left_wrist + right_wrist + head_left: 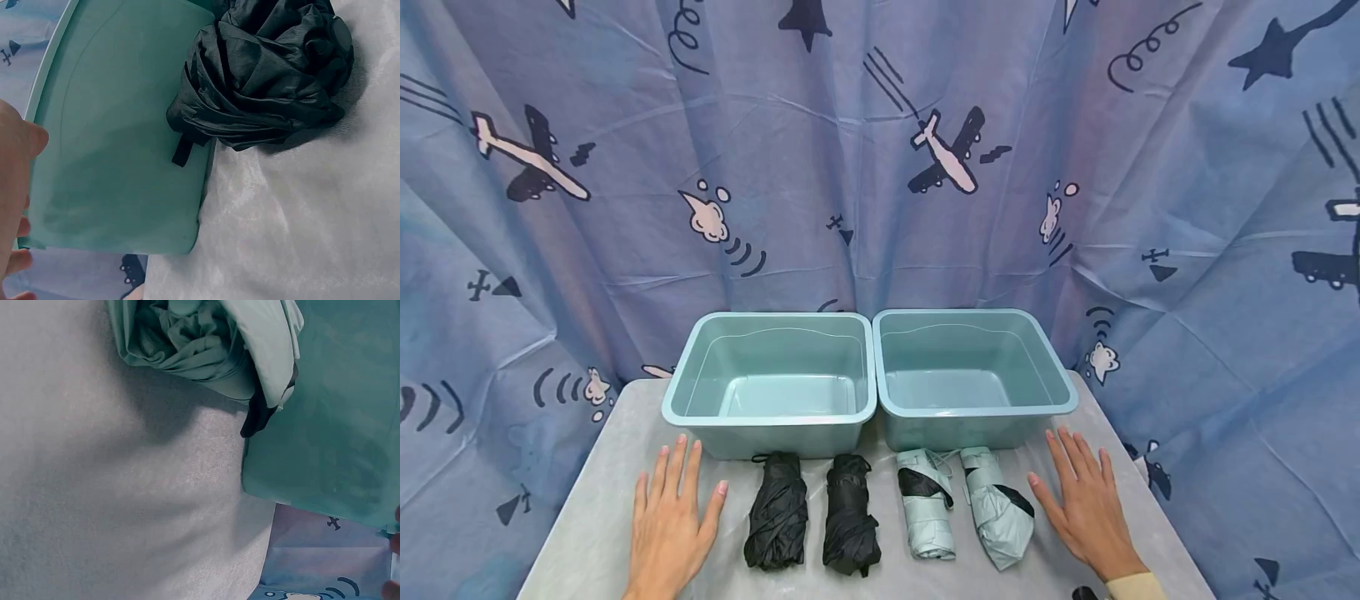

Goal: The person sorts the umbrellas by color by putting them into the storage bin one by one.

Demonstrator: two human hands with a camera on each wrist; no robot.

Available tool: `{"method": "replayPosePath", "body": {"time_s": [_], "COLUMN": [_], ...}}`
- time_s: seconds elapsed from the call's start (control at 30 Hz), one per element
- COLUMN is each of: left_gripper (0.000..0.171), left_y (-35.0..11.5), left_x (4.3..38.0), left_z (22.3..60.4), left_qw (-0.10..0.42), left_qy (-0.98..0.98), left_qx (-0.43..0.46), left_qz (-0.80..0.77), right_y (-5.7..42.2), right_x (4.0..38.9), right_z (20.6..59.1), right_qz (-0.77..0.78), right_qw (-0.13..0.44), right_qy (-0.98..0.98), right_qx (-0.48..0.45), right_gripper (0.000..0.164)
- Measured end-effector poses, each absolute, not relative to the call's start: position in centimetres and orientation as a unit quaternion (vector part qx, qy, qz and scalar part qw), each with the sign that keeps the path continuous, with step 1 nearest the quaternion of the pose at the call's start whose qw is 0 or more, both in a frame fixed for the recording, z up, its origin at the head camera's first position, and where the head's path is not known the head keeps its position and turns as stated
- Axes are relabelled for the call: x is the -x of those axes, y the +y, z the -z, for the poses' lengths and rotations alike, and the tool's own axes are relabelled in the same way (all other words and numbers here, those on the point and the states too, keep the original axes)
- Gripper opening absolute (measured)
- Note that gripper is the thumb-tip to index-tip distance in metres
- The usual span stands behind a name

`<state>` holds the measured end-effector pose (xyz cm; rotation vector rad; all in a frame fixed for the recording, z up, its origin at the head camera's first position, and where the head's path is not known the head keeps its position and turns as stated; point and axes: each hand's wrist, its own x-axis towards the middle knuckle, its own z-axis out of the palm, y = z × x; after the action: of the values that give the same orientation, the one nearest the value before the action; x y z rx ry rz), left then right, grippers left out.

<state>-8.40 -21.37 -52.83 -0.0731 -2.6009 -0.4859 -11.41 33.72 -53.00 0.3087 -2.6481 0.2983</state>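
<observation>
My left hand (671, 521) lies palm down at the table's left, fingers straight and holding nothing. Beside it are two folded black umbrellas, the left one (777, 512) and the right one (851, 517). Two folded pale green umbrellas, one upright in line (927, 508) and one slanting (997, 510), lie further right. My right hand (1088, 508) is spread flat to the right of the slanting one, apart from it. In the left wrist view a black umbrella (269, 75) shows end-on; the right wrist view shows a pale green umbrella (194, 344).
Two pale green plastic bins, left (767, 421) and right (977, 412), stand side by side behind the umbrellas, with nothing inside. The table (595, 517) has a whitish cover. A blue patterned curtain (880, 217) hangs behind and along both sides.
</observation>
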Motion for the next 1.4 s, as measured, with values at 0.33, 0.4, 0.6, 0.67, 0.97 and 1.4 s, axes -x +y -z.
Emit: {"method": "replayPosePath", "body": {"time_s": [0.33, 0.4, 0.6, 0.67, 0.97, 1.4], "left_gripper": [0.040, 0.033, 0.016, 0.013, 0.019, 0.052], "left_y": [-21.0, -21.0, -21.0, -21.0, -21.9, -24.3], "left_x": [9.0, 9.0, 8.8, 8.8, 9.8, 15.2], "left_z": [52.4, 52.5, 52.5, 52.3, 50.8, 48.2], "left_qw": [0.282, 0.286, 0.264, 0.255, 0.322, 0.229], "left_qy": [-0.941, -0.938, -0.935, -0.930, -0.839, -0.828], "left_qx": [0.035, 0.034, 0.004, -0.016, -0.105, -0.123], "left_qz": [0.186, 0.191, 0.236, 0.265, 0.427, 0.497], "right_y": [33.5, 33.3, 32.6, 32.5, 32.1, 31.7], "right_x": [11.2, 11.1, 10.9, 10.8, 10.7, 10.6], "right_z": [52.7, 52.6, 52.1, 52.0, 51.6, 52.3], "right_qz": [-0.134, -0.130, -0.152, -0.169, -0.234, -0.260], "right_qw": [0.251, 0.240, 0.199, 0.191, 0.129, 0.066], "right_qy": [-0.953, -0.958, -0.967, -0.966, -0.964, -0.963], "right_qx": [-0.103, -0.088, -0.049, -0.041, -0.007, 0.003], "right_gripper": [0.042, 0.037, 0.017, 0.012, 0.015, 0.026]}}
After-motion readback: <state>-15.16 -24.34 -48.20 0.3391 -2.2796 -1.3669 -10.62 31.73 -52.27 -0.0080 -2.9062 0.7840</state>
